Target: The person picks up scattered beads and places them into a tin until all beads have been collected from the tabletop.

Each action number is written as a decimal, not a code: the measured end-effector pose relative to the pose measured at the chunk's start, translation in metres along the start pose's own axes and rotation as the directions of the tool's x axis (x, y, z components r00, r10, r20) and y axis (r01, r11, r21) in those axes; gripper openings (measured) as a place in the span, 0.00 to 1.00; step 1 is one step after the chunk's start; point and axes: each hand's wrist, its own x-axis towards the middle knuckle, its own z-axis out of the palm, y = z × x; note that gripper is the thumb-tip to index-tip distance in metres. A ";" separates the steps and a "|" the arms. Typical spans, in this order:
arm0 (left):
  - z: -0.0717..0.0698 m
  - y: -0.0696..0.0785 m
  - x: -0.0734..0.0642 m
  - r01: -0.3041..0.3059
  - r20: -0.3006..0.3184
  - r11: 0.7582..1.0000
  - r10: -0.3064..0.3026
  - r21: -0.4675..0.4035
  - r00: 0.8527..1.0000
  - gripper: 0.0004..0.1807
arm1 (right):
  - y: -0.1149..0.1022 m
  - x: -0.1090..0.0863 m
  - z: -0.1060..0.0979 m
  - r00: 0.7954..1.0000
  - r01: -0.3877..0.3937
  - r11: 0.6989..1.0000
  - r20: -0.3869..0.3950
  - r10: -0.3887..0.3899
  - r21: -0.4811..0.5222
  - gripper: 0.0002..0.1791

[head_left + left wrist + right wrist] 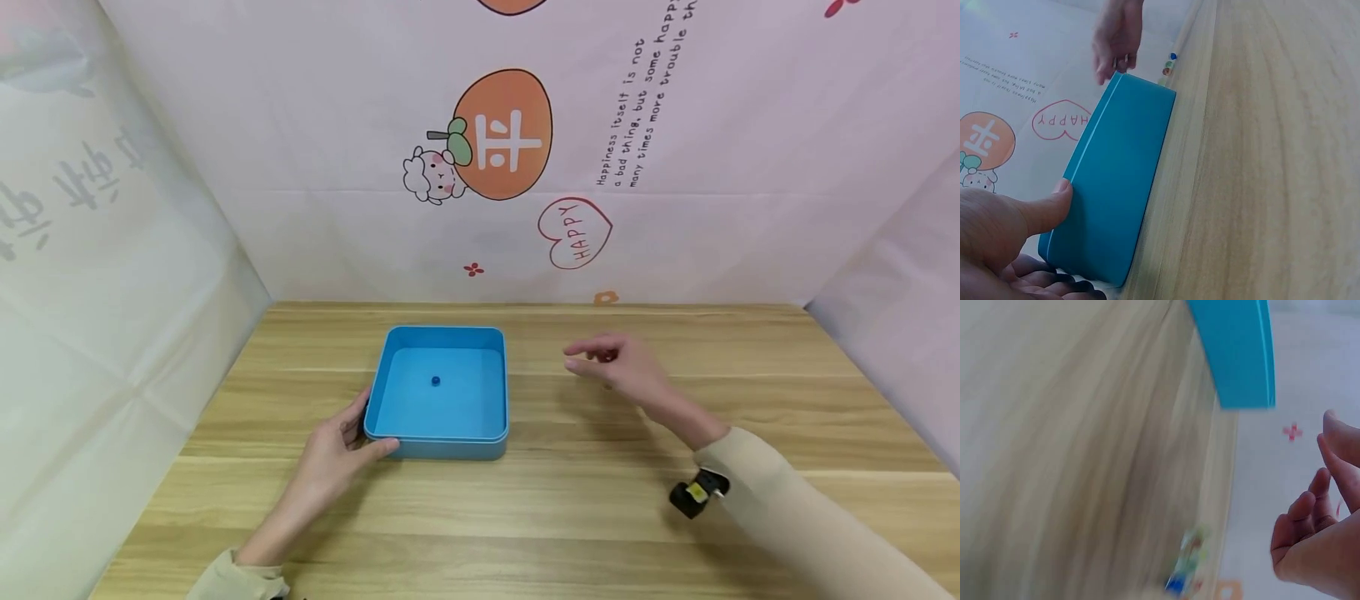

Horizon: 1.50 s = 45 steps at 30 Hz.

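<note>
A shallow blue square tray [501, 393] sits on the wooden table [570, 500], with one small blue bead [436, 381] on its floor. My left hand [339, 447] holds the tray's near left corner. Its thumb [1047, 206] presses the front wall [1116, 181] and its fingers curl round the left side. My right hand [617, 365] hovers just above the table to the right of the tray, fingers relaxed and loosely bent. The right wrist view shows its palm [1316, 544] holding nothing, and a tray corner [1238, 350] beyond it.
A few small coloured beads [1169, 64] lie on the table under the right hand, blurred in the right wrist view [1184, 570]. Printed cloth walls [510, 167] close in the back and both sides. A black wrist camera [696, 493] sits on the right sleeve.
</note>
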 end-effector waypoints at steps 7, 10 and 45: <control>0.000 0.001 0.001 0.004 0.004 1.000 -0.004 -0.007 1.000 0.49 | 0.034 -0.029 -0.038 0.996 -0.075 0.994 -0.059 0.071 -0.079 0.18; -0.001 0.002 0.001 0.012 0.000 1.000 -0.012 -0.010 1.000 0.49 | 0.045 -0.036 -0.048 0.994 -0.103 0.988 -0.054 0.097 -0.111 0.20; 0.003 0.001 0.001 0.041 -0.022 0.999 -0.042 -0.017 0.999 0.52 | 0.080 -0.040 -0.057 0.992 -0.124 0.980 -0.016 0.123 -0.155 0.23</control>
